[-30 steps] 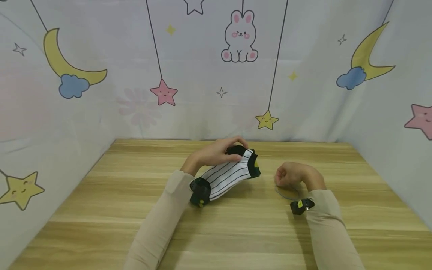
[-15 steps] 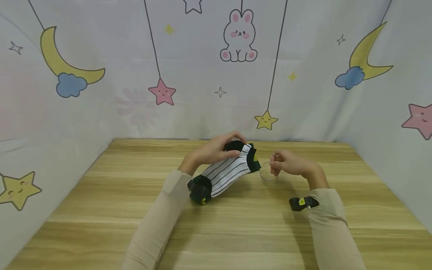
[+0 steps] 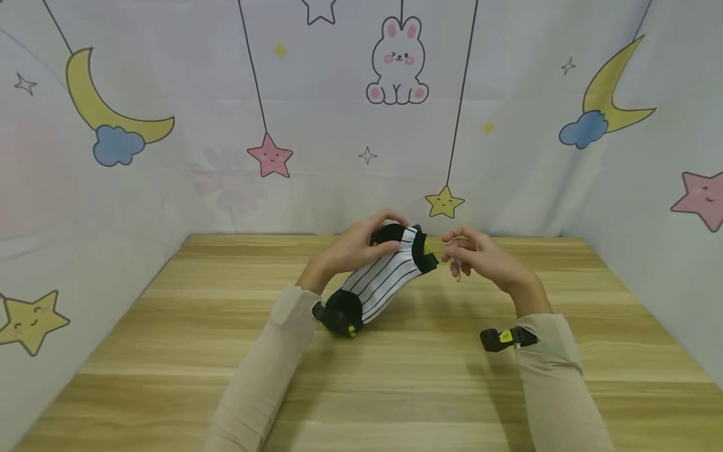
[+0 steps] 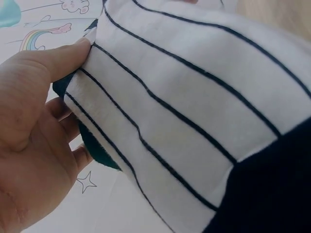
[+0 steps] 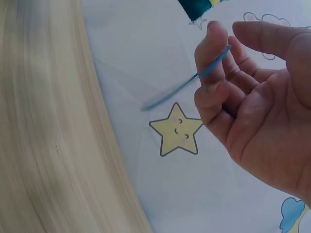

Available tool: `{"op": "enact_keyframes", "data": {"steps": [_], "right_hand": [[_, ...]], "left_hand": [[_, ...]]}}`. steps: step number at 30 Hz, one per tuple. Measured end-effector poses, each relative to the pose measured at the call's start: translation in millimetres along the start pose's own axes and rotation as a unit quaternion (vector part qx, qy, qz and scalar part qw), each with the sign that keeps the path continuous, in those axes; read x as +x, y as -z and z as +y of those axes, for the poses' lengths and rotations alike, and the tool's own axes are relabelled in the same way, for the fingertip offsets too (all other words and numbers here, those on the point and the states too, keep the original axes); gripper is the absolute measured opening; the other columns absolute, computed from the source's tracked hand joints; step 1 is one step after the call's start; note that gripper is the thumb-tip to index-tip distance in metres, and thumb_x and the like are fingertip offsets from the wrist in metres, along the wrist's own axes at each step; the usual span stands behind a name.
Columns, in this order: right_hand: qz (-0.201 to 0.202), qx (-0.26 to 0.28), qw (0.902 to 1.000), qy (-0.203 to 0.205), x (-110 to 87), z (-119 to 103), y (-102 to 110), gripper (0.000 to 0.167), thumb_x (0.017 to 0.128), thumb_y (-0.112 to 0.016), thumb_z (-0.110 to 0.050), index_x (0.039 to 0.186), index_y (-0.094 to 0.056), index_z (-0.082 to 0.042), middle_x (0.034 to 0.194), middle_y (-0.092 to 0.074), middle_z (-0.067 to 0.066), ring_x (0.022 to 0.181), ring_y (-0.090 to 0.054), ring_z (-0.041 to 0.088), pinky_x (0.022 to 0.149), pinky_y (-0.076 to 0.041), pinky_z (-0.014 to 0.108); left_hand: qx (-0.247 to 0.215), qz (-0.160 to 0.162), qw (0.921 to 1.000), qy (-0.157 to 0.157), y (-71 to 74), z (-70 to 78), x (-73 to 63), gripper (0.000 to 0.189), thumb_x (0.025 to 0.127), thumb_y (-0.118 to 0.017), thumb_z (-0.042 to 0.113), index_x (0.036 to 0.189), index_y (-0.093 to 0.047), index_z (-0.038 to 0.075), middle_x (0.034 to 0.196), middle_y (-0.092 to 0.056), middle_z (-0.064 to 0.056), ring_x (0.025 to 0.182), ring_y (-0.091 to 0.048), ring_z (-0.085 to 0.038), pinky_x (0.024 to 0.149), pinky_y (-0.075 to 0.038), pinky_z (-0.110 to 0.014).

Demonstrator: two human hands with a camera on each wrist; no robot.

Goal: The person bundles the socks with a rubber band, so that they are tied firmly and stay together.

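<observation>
My left hand (image 3: 361, 250) grips a pair of white socks (image 3: 384, 281) with dark stripes, the thumb on the near face and the fingers behind. The dark cuff (image 3: 421, 252), with a bit of yellow inside, points toward my right hand (image 3: 490, 262). The dark toe end hangs down by the left wrist. A thin blue elastic band (image 5: 182, 85) is hooked over a bent finger of the right hand and trails off it in the right wrist view. These fingers are loosely curled, close beside the cuff and apart from it.
A wooden table (image 3: 407, 389) lies under both arms. Printed white curtains (image 3: 327, 194) rise along its back and sides. Small black cameras sit at the left wrist (image 3: 333, 318) and right wrist (image 3: 498, 339).
My right hand has risen and moved left toward the cuff, its fingers spreading from a tight curl. The left hand has lifted the socks slightly.
</observation>
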State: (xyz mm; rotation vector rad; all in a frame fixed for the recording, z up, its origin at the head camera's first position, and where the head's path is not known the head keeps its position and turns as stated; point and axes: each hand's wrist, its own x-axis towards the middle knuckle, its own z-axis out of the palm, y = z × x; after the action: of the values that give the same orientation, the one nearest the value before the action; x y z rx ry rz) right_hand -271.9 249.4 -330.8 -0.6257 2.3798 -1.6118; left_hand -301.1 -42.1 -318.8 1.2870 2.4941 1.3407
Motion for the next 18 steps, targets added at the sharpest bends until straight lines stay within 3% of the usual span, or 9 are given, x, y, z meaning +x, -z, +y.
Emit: {"op": "enact_keyframes", "data": {"steps": [4, 10, 18], "right_hand": [[-0.013, 0.052, 0.9979, 0.037, 0.5, -5, -3, 0.02, 0.106, -0.045, -0.009, 0.125, -0.045, 0.0, 0.109, -0.064, 0.008, 0.077, -0.066, 0.021, 0.069, -0.049, 0.029], [-0.026, 0.059, 0.9945, 0.083, 0.2, -10, -8, 0.02, 0.102, -0.044, 0.002, 0.121, -0.05, 0.0, 0.122, -0.059, 0.012, 0.082, -0.071, 0.026, 0.076, -0.056, 0.036], [-0.001, 0.094, 0.9834, 0.156, 4.8, -8, -14, 0.031, 0.1, -0.049, 0.008, 0.128, -0.051, -0.006, 0.132, -0.058, 0.009, 0.061, -0.066, 0.022, 0.061, -0.057, 0.034]], "left_hand": [[0.002, 0.018, 0.9998, -0.006, 1.0, -0.6, -0.5, 0.036, 0.102, -0.061, 0.022, 0.135, -0.049, 0.021, 0.11, -0.066, -0.005, 0.088, -0.062, -0.018, 0.077, -0.05, -0.034], [-0.018, 0.036, 0.9991, -0.014, 2.5, -1.2, -1.2, 0.035, 0.102, -0.061, 0.02, 0.135, -0.049, 0.02, 0.117, -0.064, -0.006, 0.092, -0.063, -0.019, 0.076, -0.053, -0.034], [-0.031, 0.06, 0.9975, -0.019, 3.4, -1.5, -1.9, 0.035, 0.102, -0.061, 0.019, 0.135, -0.049, 0.021, 0.116, -0.064, -0.01, 0.09, -0.063, -0.021, 0.073, -0.054, -0.036]]}}
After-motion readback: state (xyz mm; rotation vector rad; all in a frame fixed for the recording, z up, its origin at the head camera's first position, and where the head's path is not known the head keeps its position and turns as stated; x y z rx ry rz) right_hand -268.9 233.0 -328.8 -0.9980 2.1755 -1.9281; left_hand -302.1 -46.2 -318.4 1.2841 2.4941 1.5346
